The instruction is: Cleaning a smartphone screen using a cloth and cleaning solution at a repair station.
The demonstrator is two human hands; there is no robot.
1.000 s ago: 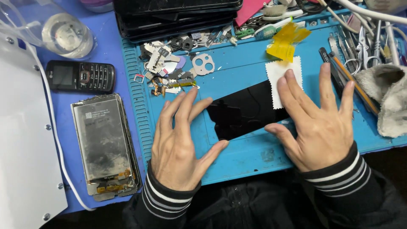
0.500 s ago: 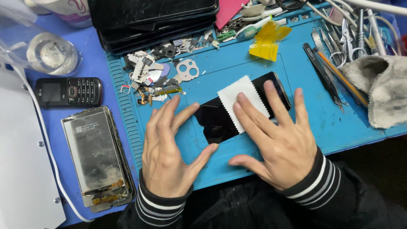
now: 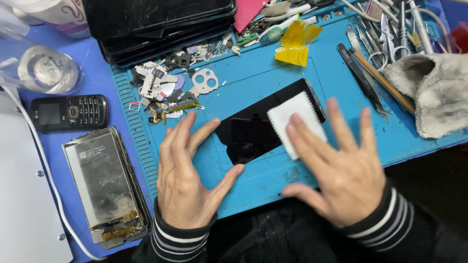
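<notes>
Right hand (image 3: 341,170) blurred; its fingers covered the lower part of the white cloth (image 3: 296,122). Cloth hid part of the black phone screen (image 3: 258,129); left hand (image 3: 187,180) masked that screen's lower-left corner. Stack of dark panels (image 3: 161,24) and pale cup (image 3: 58,17) cut off by top edge. Grey rag (image 3: 434,92) ran off right edge. Small parts (image 3: 168,92) too fine to identify.

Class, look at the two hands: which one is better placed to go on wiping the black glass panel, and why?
Probably the right hand: its fingers press the white wipe onto the black glass panel. The left hand only steadies the panel's edge.
</notes>
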